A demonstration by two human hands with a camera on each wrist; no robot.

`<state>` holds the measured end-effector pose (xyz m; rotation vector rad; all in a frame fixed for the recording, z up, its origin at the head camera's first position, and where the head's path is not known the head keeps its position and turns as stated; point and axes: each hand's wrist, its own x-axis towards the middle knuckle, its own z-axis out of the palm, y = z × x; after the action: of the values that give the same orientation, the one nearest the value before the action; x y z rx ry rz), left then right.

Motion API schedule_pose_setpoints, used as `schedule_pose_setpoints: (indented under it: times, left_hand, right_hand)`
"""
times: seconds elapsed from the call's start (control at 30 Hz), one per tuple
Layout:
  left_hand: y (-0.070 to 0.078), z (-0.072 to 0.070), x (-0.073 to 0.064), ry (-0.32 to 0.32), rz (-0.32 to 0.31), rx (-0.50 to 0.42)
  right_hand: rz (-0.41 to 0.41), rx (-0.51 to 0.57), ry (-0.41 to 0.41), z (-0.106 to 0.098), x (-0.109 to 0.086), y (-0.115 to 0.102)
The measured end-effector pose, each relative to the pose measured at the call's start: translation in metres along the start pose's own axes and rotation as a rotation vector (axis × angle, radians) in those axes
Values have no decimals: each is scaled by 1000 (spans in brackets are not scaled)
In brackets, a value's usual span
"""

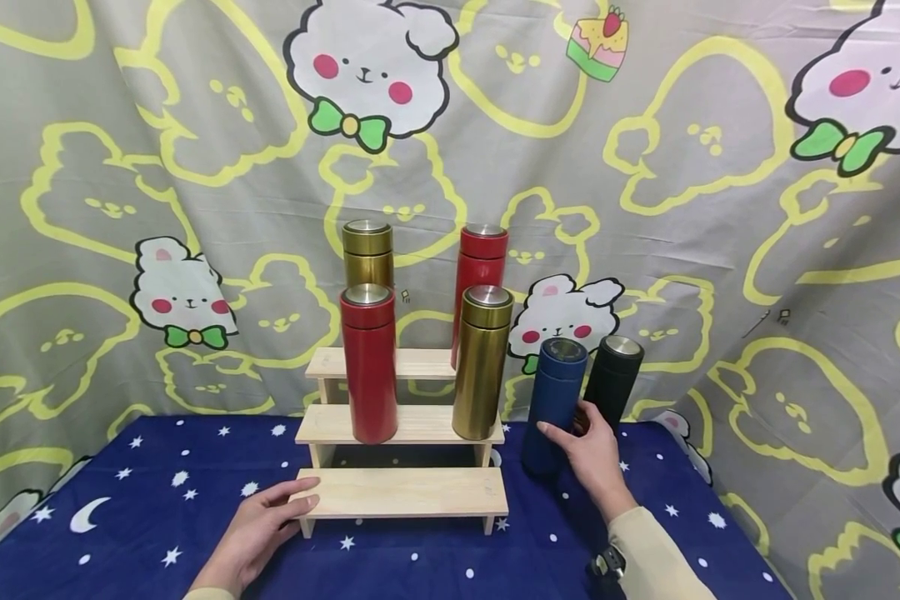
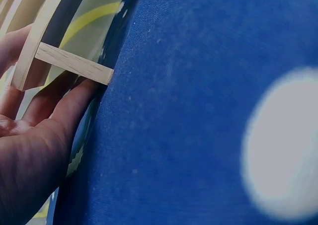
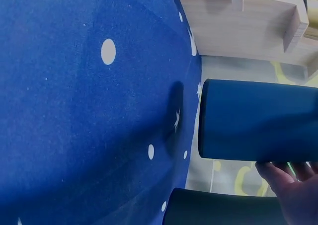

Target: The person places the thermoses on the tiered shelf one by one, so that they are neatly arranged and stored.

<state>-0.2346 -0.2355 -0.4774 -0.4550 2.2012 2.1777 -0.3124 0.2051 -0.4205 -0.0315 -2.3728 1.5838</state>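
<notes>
My right hand (image 1: 596, 458) grips a blue thermos bottle (image 1: 555, 408) around its lower half. In the right wrist view the blue bottle (image 3: 258, 120) has its base a little off the cloth, with a shadow beneath. Just behind it stands a black thermos bottle (image 1: 617, 375). At the left end of the lowest step, my left hand (image 1: 258, 529) holds the three-step wooden stand (image 1: 405, 493), fingers by the board's end. On the middle step are a red bottle (image 1: 371, 375) and a gold bottle (image 1: 482, 375); behind, another gold bottle (image 1: 368, 250) and red bottle (image 1: 483, 254) stand on the top step.
A dark blue cloth (image 1: 157, 492) with white stars and moons covers the table. Behind it hangs a grey curtain (image 1: 255, 192) with cartoon animals. The stand's lowest step bears no bottle. The black bottle is close beside my right hand's fingers.
</notes>
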Motion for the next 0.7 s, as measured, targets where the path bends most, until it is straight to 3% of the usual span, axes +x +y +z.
schedule_pose_setpoints:
  times: [0.7]
  left_hand:
    - [1,1,-1,1,6,-4]
  right_hand:
    - [-43,3,-36,-16,-18,-9]
